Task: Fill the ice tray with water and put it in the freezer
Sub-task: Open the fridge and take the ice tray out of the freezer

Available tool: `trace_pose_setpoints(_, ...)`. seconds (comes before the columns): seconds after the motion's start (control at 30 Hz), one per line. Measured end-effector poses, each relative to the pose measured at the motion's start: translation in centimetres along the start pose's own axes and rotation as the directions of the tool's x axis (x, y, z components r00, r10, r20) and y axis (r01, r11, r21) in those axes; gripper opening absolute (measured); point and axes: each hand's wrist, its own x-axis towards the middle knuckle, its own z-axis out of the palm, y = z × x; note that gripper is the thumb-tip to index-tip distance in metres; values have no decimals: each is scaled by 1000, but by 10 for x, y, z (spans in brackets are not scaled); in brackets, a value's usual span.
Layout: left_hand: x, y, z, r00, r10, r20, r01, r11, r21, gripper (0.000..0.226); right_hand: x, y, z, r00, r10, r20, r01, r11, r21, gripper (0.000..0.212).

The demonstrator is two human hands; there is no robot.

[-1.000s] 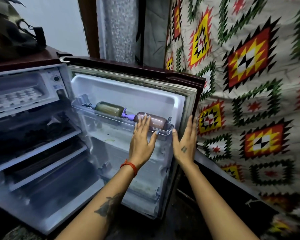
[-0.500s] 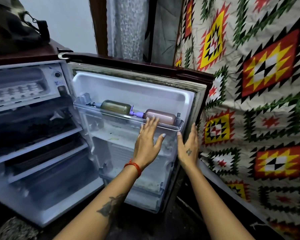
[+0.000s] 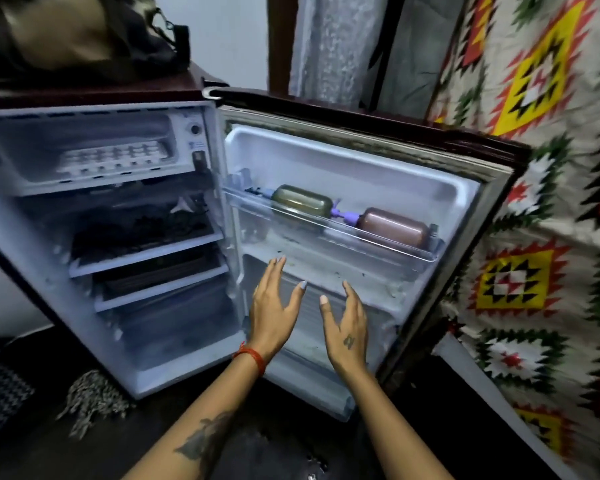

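A white ice tray (image 3: 113, 161) lies inside the freezer compartment (image 3: 49, 181) at the top of the small open fridge. The fridge door (image 3: 361, 161) stands open to the right. My left hand (image 3: 274, 306) and my right hand (image 3: 347, 323) hover side by side in front of the door's inner lower part, palms toward each other, fingers spread, holding nothing and touching nothing.
Two bottles, a green one (image 3: 302, 202) and a brown one (image 3: 392, 226), lie in the door's upper rack. Dark items fill the fridge shelves (image 3: 142, 251). A bag (image 3: 77, 32) sits on top of the fridge. A patterned cloth (image 3: 551, 168) hangs at right. A rug fringe (image 3: 90, 400) lies on the dark floor.
Both hands have come off the door's rack and edge and dropped lower, away from the door. The view has pulled back and shifted, showing more of the fridge.
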Motion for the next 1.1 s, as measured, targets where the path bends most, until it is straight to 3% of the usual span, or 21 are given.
trace_pose_setpoints(0.47, 70, -108, -127, 971, -186, -153, 201, 976, 88, 62, 40, -87, 156, 951, -129, 282, 133, 991, 8, 70)
trace_pose_setpoints(0.77, 153, -183, -217, 960, -175, -220, 239, 919, 313, 69, 93, -150, 268, 913, -212, 349, 240, 970, -39, 73)
trace_pose_setpoints(1.1, 233, -230, -281, 921, -232, -314, 318, 913, 256, 75, 159, -208, 355, 889, -261, 375, 300, 953, -49, 75)
